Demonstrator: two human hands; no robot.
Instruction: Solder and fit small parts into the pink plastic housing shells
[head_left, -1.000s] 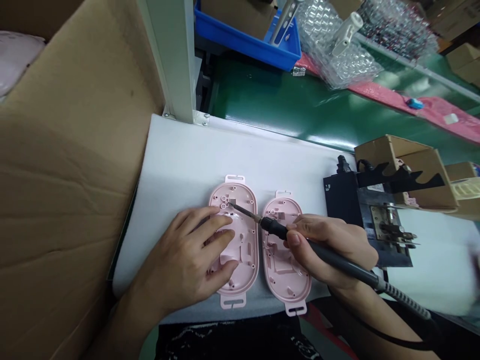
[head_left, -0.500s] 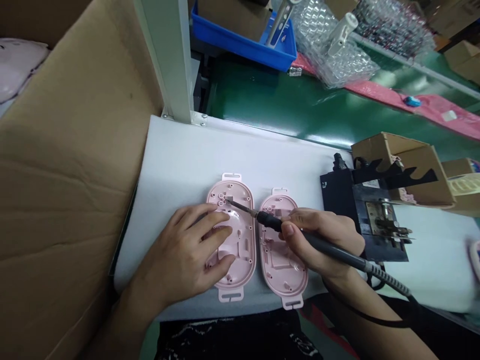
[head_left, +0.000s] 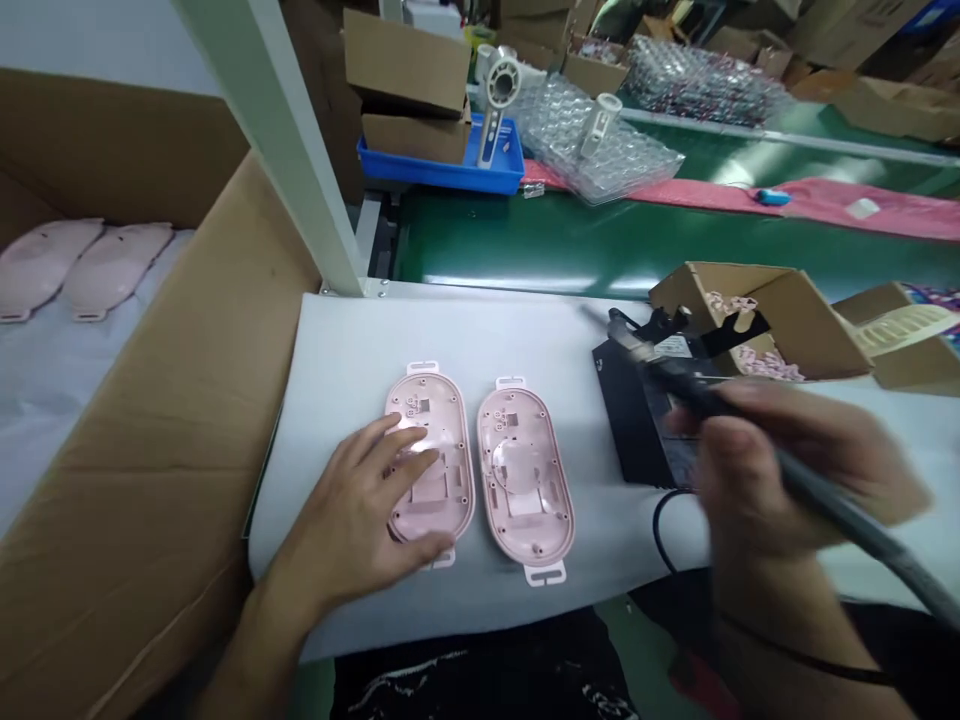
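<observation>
Two pink oval plastic shells lie hollow side up on the white mat (head_left: 300, 400). Over the left shell (head_left: 446, 515) rests my left hand (head_left: 360, 510), fingers spread and touching it. The right shell (head_left: 555, 520) lies beside it, untouched. My right hand (head_left: 795, 450), blurred by motion, grips a soldering iron (head_left: 694, 390) by its dark handle. The iron's tip points up and left, in the air near the black box (head_left: 630, 420) with a notched holder. My right hand hides part of that box.
A cardboard wall (head_left: 187, 350) stands at the left, with more pink shells (head_left: 116, 270) beyond it. Behind the mat runs a green conveyor (head_left: 525, 240) with a blue tray (head_left: 442, 175) and bubble wrap (head_left: 637, 165). An open carton (head_left: 810, 320) at right holds small pink parts.
My right hand has lifted the soldering iron off the left shell and carried it right, over the black box. My left hand stays on the left shell. The view has tilted up and right.
</observation>
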